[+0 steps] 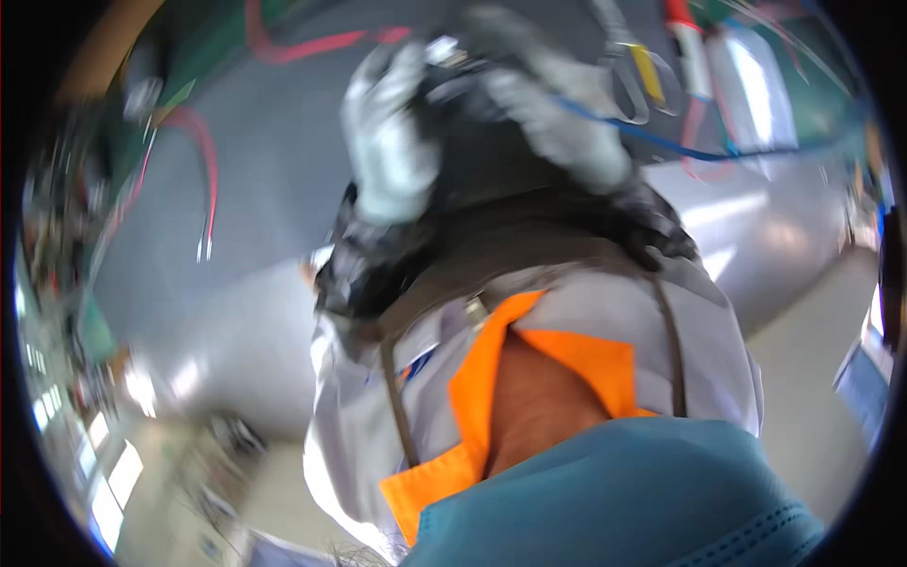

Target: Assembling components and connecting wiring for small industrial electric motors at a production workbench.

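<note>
Both hands wear whitish gloves and are raised over the grey work surface (pixel 283 132), blurred by motion. My left hand (pixel 392 137) has its fingers curled against the left side of a dark, blurred object (pixel 452 90) with a small shiny part on top. My right hand (pixel 557 118) reaches in from the right, with its fingers bent over the same object. The kind of object is too smeared to tell. A blue cable (pixel 671 144) runs from beside my right hand toward the right rim. Black sleeve covers (pixel 364 260) wrap my forearms.
Red wires (pixel 210 156) with bare ends lie at the left, and another red tube (pixel 312 47) curves at the far side. At the far right are a yellow-handled tool (pixel 648 74), a red-and-white stick-like thing (pixel 692 57) and a clear plastic piece (pixel 756 90). The surface's shiny metal front edge (pixel 227 331) lies nearest me.
</note>
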Demonstrator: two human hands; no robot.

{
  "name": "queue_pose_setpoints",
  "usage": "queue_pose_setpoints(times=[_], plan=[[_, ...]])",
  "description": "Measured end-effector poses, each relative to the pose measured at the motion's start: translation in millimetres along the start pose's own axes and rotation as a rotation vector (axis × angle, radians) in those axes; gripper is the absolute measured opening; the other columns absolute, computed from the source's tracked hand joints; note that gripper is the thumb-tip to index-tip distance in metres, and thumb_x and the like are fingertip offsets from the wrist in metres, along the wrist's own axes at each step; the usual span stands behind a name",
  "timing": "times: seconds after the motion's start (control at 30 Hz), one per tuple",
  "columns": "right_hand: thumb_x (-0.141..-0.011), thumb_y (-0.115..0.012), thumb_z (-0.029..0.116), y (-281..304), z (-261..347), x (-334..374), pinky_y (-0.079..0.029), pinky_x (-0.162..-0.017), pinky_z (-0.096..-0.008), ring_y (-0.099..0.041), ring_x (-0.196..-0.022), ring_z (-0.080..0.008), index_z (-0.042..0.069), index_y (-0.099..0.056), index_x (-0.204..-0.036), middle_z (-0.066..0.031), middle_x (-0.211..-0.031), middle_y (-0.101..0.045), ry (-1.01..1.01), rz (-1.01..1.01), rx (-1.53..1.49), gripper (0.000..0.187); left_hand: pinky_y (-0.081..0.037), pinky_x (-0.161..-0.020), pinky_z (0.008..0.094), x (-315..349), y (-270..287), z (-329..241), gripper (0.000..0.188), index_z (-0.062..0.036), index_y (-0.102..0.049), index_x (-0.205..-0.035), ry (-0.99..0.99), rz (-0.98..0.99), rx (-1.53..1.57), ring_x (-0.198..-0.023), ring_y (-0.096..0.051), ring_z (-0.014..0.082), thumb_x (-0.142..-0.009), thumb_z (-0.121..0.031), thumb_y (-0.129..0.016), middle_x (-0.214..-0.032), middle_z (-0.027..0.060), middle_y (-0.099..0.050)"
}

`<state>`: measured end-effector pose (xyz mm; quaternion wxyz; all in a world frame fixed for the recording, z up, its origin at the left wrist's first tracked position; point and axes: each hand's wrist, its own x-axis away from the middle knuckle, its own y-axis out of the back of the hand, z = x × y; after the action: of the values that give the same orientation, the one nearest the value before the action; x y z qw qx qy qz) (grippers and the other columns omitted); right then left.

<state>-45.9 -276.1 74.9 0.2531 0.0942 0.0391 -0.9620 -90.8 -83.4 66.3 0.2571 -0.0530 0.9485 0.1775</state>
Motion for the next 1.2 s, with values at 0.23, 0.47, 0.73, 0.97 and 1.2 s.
queue_pose_setpoints(times=[0.23,0.47,0.73,0.97,1.2], plan=[[-0.098,-0.069,0.021,-15,-14,-8,-0.054,-0.067,-0.0262,-0.068,-0.076,-0.0123,-0.009,-0.051,-0.144,-0.0155,-0.125,-0.07,0.048,-0.089,-0.027,0.058,-0.055,-0.082,0.0265,-9,-1,-16,0.032,0.0055,-0.062,-0.123,0.619,-0.367,1.013,-0.09,-0.068,0.0127,-0.107,-0.022,-0.059,-0.103,0.0081,-0.071],[-0.1,-0.064,0.033,-1,-28,-14,-0.056,-0.08,-0.0311,-0.072,-0.093,-0.0217,-0.004,-0.058,-0.139,-0.0194,-0.137,-0.066,0.459,-0.115,0.639,0.055,-0.053,-0.083,0.0246,-4,3,-22,0.028,0.004,-0.067,-0.117,0.621,-0.312,0.814,-0.089,-0.067,0.0096,-0.107,-0.021,-0.057,-0.1,0.0057,-0.072],[-0.103,-0.06,0.03,-14,-25,-10,-0.056,-0.086,-0.0298,-0.072,-0.104,-0.021,-0.003,-0.06,-0.138,-0.02,-0.139,-0.065,0.314,-0.152,0.526,0.049,-0.051,-0.095,0.0318,12,-14,21,0.032,0.0069,-0.067,-0.124,-0.105,-0.195,-0.034,-0.106,-0.065,0.0207,-0.105,-0.014,-0.052,-0.116,0.0138,-0.069],[-0.099,-0.07,0.032,77,7,-29,-0.046,-0.11,-0.0411,-0.059,-0.134,-0.0344,0.014,-0.043,-0.158,-0.0164,-0.15,-0.056,0.048,0.108,0.835,0.067,-0.047,-0.108,0.0558,-1,-18,36,0.025,0.0022,-0.067,-0.118,0.571,-0.228,1.479,-0.118,-0.064,0.0373,-0.1,-0.009,-0.054,-0.118,0.0164,-0.069],[-0.092,-0.069,0.02,281,-107,-34,-0.059,-0.08,-0.0403,-0.074,-0.098,-0.0309,0.008,-0.051,-0.145,-0.0187,-0.115,-0.074,-0.145,-0.365,1.059,0.057,-0.058,-0.086,0.045,15,-10,60,0.026,0.0017,-0.062,-0.123,0.345,-0.43,0.808,-0.101,-0.068,0.0266,-0.101,-0.011,-0.056,-0.112,0.0155,-0.065]])
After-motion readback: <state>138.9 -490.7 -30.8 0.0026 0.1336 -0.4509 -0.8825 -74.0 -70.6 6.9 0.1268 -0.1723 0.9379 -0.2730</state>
